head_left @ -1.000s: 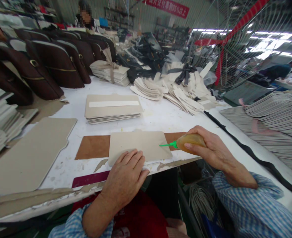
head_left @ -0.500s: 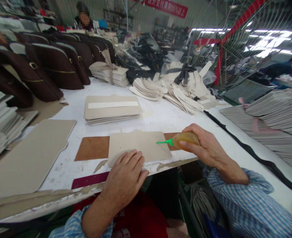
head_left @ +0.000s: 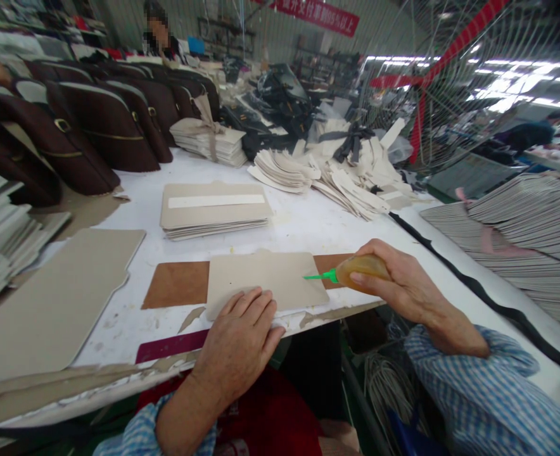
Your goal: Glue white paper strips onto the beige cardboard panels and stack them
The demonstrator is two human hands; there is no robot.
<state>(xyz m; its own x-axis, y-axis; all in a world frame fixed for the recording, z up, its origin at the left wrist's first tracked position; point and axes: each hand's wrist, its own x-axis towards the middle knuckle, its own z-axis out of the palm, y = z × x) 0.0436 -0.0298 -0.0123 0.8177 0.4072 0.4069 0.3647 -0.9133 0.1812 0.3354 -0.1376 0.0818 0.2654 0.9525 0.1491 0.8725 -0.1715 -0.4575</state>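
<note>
A beige cardboard panel lies on a brown sheet near the front edge of the white table. My left hand rests flat on the panel's near edge, fingers stretched out. My right hand is wrapped round an amber glue bottle. Its green nozzle points left, over the panel's right end.
A stack of beige panels with a white strip lies behind. Large board at left, dark brown bags at back left, fanned card pieces at back, striped sheet stacks at right. A person sits far back.
The glue bottle shifted slightly left and then back right again over the panel's end. My left hand stayed in place.
</note>
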